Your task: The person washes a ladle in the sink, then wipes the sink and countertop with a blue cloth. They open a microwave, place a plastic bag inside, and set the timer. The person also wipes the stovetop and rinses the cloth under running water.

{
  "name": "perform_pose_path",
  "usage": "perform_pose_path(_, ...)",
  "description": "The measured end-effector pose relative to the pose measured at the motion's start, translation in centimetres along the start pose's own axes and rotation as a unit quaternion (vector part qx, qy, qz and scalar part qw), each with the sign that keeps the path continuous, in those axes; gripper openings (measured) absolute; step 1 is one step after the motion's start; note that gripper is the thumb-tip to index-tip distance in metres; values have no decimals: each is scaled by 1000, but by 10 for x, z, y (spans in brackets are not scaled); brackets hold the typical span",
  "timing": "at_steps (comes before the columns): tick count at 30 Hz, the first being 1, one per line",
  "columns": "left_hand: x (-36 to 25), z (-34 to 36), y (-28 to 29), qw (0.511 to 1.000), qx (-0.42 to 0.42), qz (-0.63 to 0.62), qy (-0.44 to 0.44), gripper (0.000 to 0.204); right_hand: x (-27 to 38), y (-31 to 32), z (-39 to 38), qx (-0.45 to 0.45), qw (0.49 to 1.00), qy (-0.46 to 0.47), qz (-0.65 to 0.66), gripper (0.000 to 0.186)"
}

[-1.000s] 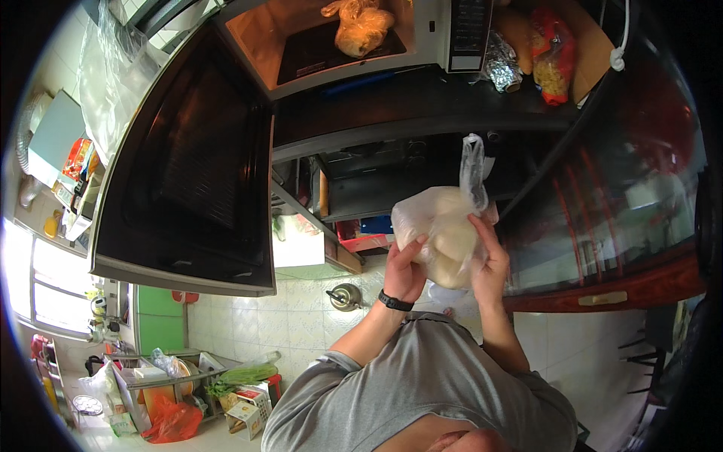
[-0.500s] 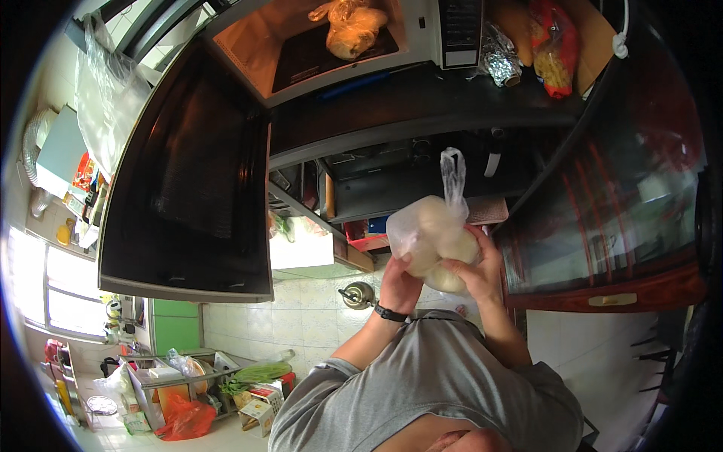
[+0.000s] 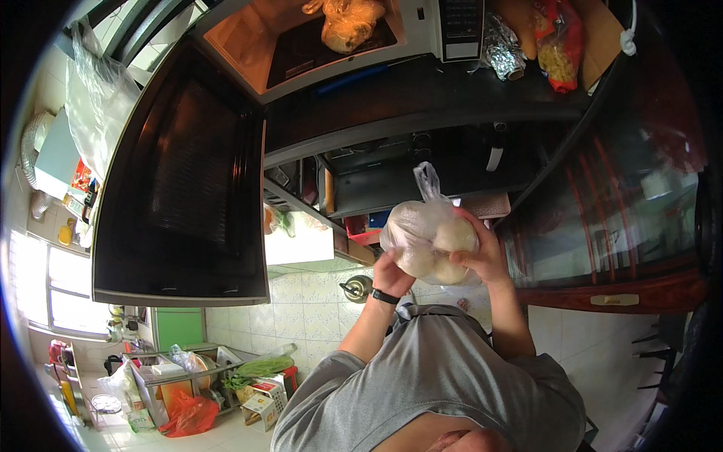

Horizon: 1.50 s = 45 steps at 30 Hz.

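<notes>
Between my hands, in front of my chest, is a thin clear plastic bag point(image 3: 425, 241) of several round, whitish pieces that look like steamed buns. Its twisted top sticks up on the far side. My left hand point(image 3: 393, 276) grips the bag's lower left, and a dark band circles that wrist. Around the right side curls my right hand point(image 3: 488, 252), its thumb lying across the front of the bag. Beyond stands a microwave point(image 3: 263, 84) with its dark door point(image 3: 184, 173) swung out to the left. Inside the lit microwave lies another knotted plastic bag point(image 3: 348, 26), its contents glowing orange.
A foil roll point(image 3: 506, 56) and a red and clear food packet point(image 3: 557, 53) lie right of the microwave on the black shelf point(image 3: 422, 94). A glass-fronted cabinet point(image 3: 602, 226) stands close on my right. A metal kettle point(image 3: 357, 288) is on the tiled floor.
The bag has turned and tilted slightly in my hands, its twisted top shifting left and down. My right hand has moved a little up its side. The view has shifted slightly.
</notes>
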<state>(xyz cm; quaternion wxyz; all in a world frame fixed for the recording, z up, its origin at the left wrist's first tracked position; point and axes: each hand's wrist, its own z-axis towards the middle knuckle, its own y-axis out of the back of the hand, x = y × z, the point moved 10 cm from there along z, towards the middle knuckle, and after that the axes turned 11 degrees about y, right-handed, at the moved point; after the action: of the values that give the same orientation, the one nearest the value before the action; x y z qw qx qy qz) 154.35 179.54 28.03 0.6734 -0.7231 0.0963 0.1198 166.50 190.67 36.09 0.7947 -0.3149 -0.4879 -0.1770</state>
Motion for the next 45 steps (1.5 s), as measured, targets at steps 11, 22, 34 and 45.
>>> perform_pose_path(11, -16, 19, 1, 987, -133, 82, -40, 47, 8, 10, -6, -29, 993, 21, -116, 79)
perform_pose_path(22, 0, 18, -10, 992, -114, 50, -18, 51, 2, 11, -10, -53, 990, 52, -119, 74)
perform_pose_path(34, 7, 18, -14, 990, -140, 15, 24, 54, 4, 8, -14, -47, 984, 36, -165, 52)
perform_pose_path(45, 7, 15, -8, 988, -148, -28, 16, 49, -2, 8, -12, -113, 984, 61, -127, 54)
